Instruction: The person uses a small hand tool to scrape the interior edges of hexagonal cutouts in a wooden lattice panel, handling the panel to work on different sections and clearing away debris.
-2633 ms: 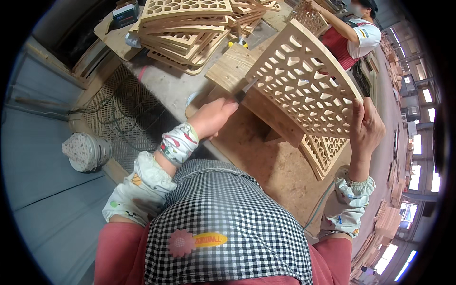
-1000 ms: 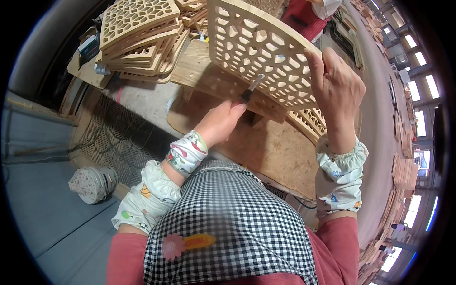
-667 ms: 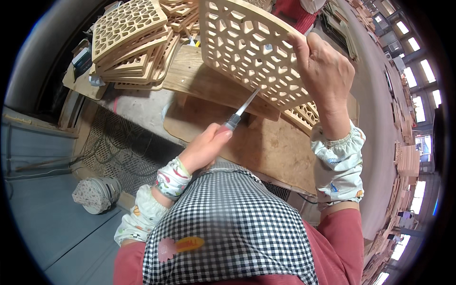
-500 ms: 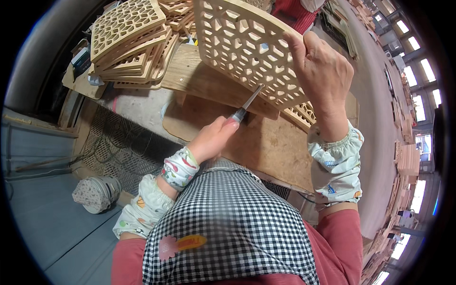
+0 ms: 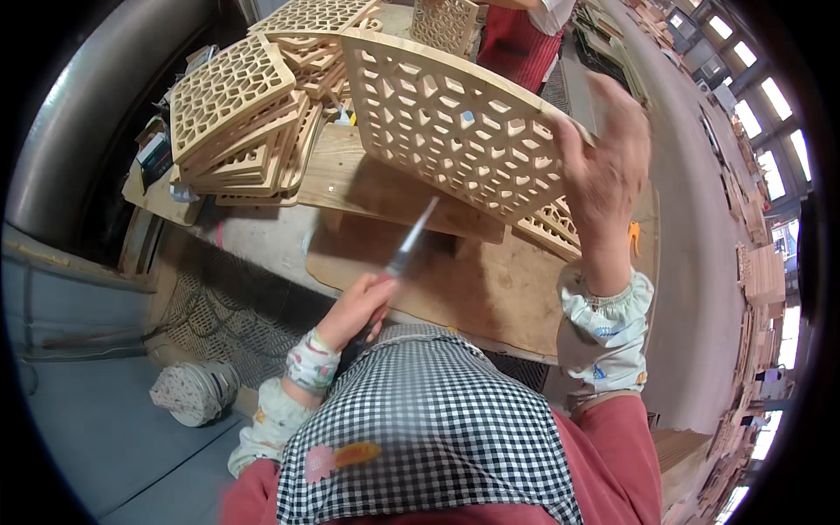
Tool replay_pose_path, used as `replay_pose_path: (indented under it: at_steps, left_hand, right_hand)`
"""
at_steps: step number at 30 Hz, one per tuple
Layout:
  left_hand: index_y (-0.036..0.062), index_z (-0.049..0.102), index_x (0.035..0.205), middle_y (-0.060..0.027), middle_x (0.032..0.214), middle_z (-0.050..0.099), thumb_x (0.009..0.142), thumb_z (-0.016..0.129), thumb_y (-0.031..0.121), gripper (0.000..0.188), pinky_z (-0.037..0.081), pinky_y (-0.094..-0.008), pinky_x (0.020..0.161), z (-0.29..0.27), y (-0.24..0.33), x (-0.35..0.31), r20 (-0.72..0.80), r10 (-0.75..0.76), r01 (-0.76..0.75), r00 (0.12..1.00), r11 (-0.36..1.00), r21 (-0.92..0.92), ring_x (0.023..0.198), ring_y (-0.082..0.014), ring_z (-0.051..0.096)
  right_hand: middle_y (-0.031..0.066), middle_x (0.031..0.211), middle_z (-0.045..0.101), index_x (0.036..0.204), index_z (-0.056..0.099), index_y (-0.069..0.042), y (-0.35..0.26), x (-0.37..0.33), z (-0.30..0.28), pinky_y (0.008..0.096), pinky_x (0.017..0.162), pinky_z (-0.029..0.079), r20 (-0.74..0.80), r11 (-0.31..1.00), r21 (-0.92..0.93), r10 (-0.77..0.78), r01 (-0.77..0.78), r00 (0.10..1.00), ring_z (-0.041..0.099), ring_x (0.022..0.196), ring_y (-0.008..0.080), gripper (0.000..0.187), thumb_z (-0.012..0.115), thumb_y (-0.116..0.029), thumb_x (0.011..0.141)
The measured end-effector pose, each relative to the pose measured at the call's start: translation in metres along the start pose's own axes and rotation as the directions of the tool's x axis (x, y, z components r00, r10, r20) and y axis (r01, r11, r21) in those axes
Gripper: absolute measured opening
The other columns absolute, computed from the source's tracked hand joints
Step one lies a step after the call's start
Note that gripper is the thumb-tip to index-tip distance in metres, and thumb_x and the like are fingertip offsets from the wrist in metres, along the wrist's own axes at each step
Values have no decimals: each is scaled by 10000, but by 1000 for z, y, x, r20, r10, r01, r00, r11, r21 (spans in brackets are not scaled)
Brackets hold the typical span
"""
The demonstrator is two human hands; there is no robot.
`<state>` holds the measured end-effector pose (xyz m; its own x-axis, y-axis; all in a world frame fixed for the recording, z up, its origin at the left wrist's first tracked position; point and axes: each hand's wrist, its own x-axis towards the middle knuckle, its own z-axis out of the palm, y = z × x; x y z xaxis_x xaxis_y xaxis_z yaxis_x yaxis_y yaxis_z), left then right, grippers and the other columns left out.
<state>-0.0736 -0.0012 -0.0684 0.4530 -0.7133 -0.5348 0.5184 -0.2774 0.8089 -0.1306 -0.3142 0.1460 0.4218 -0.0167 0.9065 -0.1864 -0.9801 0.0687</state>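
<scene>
My right hand (image 5: pixel 606 166) grips the right edge of a curved wooden lattice panel (image 5: pixel 446 122), holding it up at a tilt above the workbench. My left hand (image 5: pixel 357 306) is closed on the handle of a thin metal file (image 5: pixel 411 241), whose blade points up toward the panel's lower edge but stands clear of it. Below the panel lies a wooden block (image 5: pixel 385 188) on the brown bench top (image 5: pixel 490 289). Another lattice piece (image 5: pixel 556 223) lies under the raised panel near my right wrist.
A stack of finished lattice panels (image 5: pixel 236 114) sits at the back left of the bench. Another person in a red apron (image 5: pixel 516 35) stands at the far side. A patterned round stool (image 5: pixel 192 389) and a metal floor grate (image 5: pixel 219 306) lie to my left.
My left hand has drawn the file back down and away from the panel. My right hand has shifted its grip along the panel's edge, and the view has tilted.
</scene>
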Motion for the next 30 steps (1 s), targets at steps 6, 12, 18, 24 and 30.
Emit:
replay_pose_path:
  at_steps: [6, 12, 18, 24, 30]
  left_hand:
    - [88, 546, 1197, -19, 750, 544, 1129, 524, 381, 302, 431, -258, 458, -32, -37, -37, -205, 28, -43, 978, 997, -68, 533, -108, 527]
    - [75, 532, 1221, -34, 729, 549, 1131, 524, 346, 286, 433, -267, 469, -33, -48, -63, -247, 47, -69, 968, 994, -80, 528, -119, 517]
    - [28, 543, 1223, -13, 754, 562, 1111, 580, 310, 306, 451, -245, 507, -28, -51, -71, -234, 108, -123, 966, 991, -50, 553, -78, 514]
    - [16, 552, 1250, 2, 760, 568, 1099, 599, 278, 307, 463, -227, 519, -25, -41, -74, -240, 140, -148, 961, 989, -17, 573, -53, 517]
    - [13, 559, 1232, -9, 803, 599, 1096, 599, 285, 307, 451, -219, 508, -22, -19, -76, -230, 187, -196, 955, 980, -15, 553, -50, 532]
  right_hand:
    - [78, 1263, 666, 1291, 651, -20, 45, -196, 76, 334, 984, 532, 670, 8, 523, 615, -853, 416, 614, 1185, 191, 323, 727, -17, 977]
    - [64, 1001, 765, 1261, 687, -35, 27, -116, 59, 239, 564, 511, 615, 51, 639, 566, -768, 549, 705, 799, 106, 312, 749, -107, 964]
    - [36, 845, 785, 1080, 750, -59, 35, 5, 4, 291, 666, 555, 492, 704, 565, 129, -429, 861, 726, 734, 101, 273, 856, -88, 831]
    - [89, 723, 666, 911, 670, -106, 2, 33, 8, 407, 609, 469, 510, 924, 373, -125, -87, 851, 635, 645, 309, 314, 897, -288, 792]
    - [51, 726, 646, 875, 633, -117, -26, 35, 13, 394, 592, 497, 373, 963, 201, -247, 182, 895, 681, 678, 278, 426, 893, -432, 755]
